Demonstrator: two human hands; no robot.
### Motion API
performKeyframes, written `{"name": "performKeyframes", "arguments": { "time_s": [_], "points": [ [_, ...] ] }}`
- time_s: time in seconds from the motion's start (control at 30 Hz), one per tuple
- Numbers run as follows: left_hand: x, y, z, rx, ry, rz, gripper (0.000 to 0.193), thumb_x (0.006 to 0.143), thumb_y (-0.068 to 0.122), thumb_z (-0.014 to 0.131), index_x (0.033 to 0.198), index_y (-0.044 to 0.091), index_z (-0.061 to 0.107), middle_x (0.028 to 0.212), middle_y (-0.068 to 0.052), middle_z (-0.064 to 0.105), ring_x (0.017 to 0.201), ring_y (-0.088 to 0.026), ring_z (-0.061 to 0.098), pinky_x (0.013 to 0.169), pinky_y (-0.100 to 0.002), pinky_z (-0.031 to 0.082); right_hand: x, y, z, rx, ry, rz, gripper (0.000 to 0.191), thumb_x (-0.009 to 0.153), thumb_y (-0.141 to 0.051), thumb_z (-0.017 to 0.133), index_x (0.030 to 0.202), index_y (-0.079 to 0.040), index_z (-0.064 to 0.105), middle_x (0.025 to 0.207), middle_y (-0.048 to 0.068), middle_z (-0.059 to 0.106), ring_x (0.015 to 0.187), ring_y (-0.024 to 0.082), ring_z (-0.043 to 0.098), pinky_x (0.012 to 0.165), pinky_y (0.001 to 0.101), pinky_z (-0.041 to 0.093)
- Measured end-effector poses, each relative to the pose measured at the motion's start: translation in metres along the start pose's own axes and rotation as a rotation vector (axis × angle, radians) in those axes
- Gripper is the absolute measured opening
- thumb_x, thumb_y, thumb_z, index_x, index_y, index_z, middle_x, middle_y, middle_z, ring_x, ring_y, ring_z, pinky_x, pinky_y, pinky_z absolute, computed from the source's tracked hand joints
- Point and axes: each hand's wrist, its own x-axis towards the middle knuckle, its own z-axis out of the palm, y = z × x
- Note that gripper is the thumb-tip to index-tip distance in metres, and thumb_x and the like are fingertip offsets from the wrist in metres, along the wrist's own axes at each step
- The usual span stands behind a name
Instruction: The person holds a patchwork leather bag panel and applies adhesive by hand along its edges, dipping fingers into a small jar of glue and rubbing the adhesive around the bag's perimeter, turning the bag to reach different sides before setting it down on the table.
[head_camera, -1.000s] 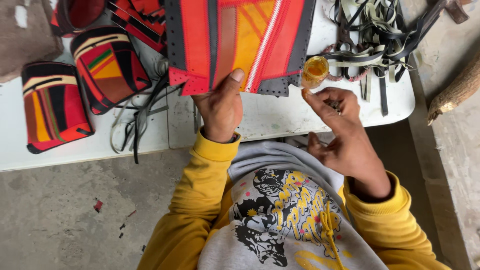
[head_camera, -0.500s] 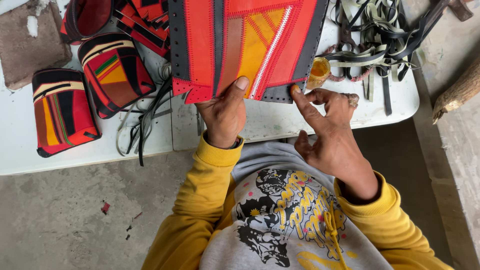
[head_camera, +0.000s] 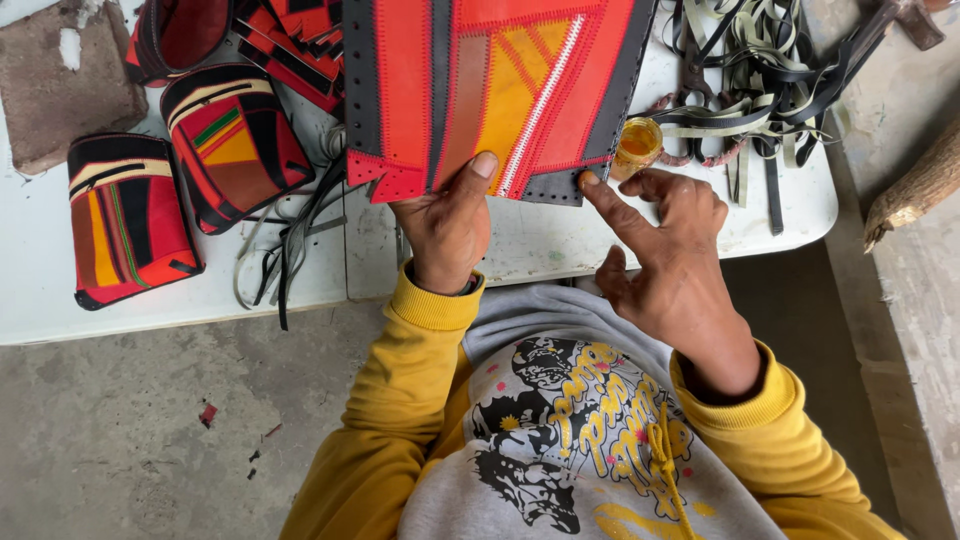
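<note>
The patchwork leather panel (head_camera: 480, 90) lay flat on the white tabletop (head_camera: 560, 240), its near edge just short of the tabletop's front rim, leaving a bare strip there. The left hand (head_camera: 445, 230) gripped that edge, thumb pressed on top, other fingers hidden beneath. The right hand (head_camera: 665, 250) touched the panel's dark bottom corner with its forefinger, remaining fingers loosely spread, holding nothing. A small amber jar (head_camera: 637, 143) stood just beside that corner, crowded by tangled straps (head_camera: 760, 90). Finished pouches (head_camera: 180, 170) occupied the left side.
</note>
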Motion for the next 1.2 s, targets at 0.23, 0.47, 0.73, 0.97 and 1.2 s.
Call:
{"name": "performKeyframes", "arguments": {
  "time_s": [0.23,0.47,0.73,0.97,1.2],
  "points": [
    [-0.002,-0.005,-0.005,0.004,0.014,0.002,0.046,0.102,-0.017,0.069,0.142,0.001,0.055,0.141,-0.01,0.062,0.132,-0.018,0.059,0.118,-0.035,0.046,-0.002,-0.003,-0.005,-0.279,-0.059,-0.041,0.075,0.074,-0.004,0.072,0.146,-0.023,0.066,0.13,0.011,0.056,0.125,0.035,0.049,0.101,0.0505,0.033],
    [0.002,-0.005,-0.01,0.013,0.026,0.026,0.045,0.101,-0.019,0.069,0.14,0.001,0.056,0.14,-0.01,0.063,0.13,-0.018,0.06,0.117,-0.035,0.047,-0.017,-0.004,-0.001,-0.232,-0.025,-0.046,0.069,0.076,-0.003,0.072,0.141,-0.027,0.068,0.13,0.008,0.056,0.124,0.032,0.05,0.1,0.0486,0.033],
    [0.003,-0.003,-0.01,0.008,0.026,0.024,0.046,0.101,-0.018,0.068,0.141,0.002,0.055,0.14,-0.01,0.062,0.131,-0.018,0.06,0.117,-0.035,0.047,-0.014,-0.001,0.007,-0.18,-0.019,-0.059,0.067,0.073,-0.007,0.076,0.137,-0.023,0.067,0.125,0.011,0.057,0.117,0.034,0.049,0.096,0.0497,0.032],
    [0.001,-0.005,-0.009,0.049,0.027,0.047,0.046,0.101,-0.018,0.069,0.141,0.0,0.055,0.14,-0.01,0.062,0.13,-0.018,0.06,0.115,-0.035,0.047,-0.007,0.001,0.01,-0.319,0.007,-0.023,0.075,0.078,-0.008,0.074,0.15,-0.025,0.062,0.134,0.011,0.055,0.122,0.034,0.048,0.102,0.0496,0.033],
    [0.002,-0.009,-0.006,0.033,0.081,0.066,0.049,0.099,-0.018,0.069,0.141,0.001,0.054,0.14,-0.009,0.061,0.13,-0.018,0.06,0.116,-0.035,0.047,0.007,0.006,0.009,-0.637,-0.068,-0.158,0.071,0.092,-0.013,0.07,0.161,-0.026,0.058,0.14,0.005,0.055,0.127,0.029,0.05,0.102,0.0474,0.032]
  ]
}}
